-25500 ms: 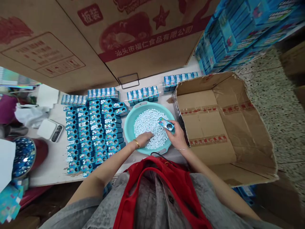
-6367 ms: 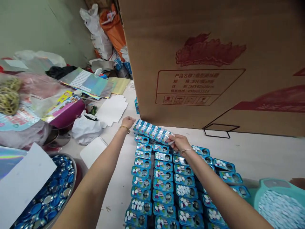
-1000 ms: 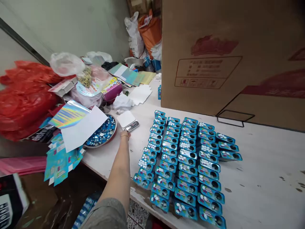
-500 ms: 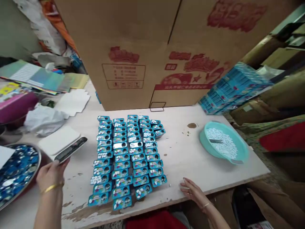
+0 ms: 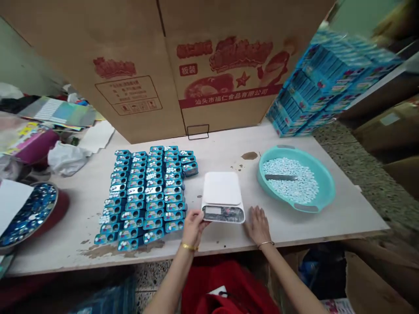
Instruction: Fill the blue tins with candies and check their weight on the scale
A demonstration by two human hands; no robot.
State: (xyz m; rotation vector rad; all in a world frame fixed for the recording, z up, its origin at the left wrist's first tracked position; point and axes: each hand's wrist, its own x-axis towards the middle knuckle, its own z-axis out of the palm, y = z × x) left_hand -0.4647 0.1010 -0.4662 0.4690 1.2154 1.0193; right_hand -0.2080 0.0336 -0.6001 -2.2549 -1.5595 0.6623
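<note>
My left hand grips the near left corner of a white digital kitchen scale, its dark display strip facing me. The scale is at the table's middle, between the tins and the basin. Flat on the tabletop beside the scale's right edge lies my right hand, fingers stretched out, holding nothing. Left of the scale stand rows of small blue tins, several with white tablets on top. To the right, a turquoise basin holds many white tablets and a flat metal strip.
A large cardboard box stands along the back of the table. Stacked blue packs are at the back right. At the left are a red bowl of blue tin parts, a crumpled white bag and papers.
My left hand has carried the scale from the left side to the table's middle. My right hand now lies flat beside it. The camera view has shifted to the right.
</note>
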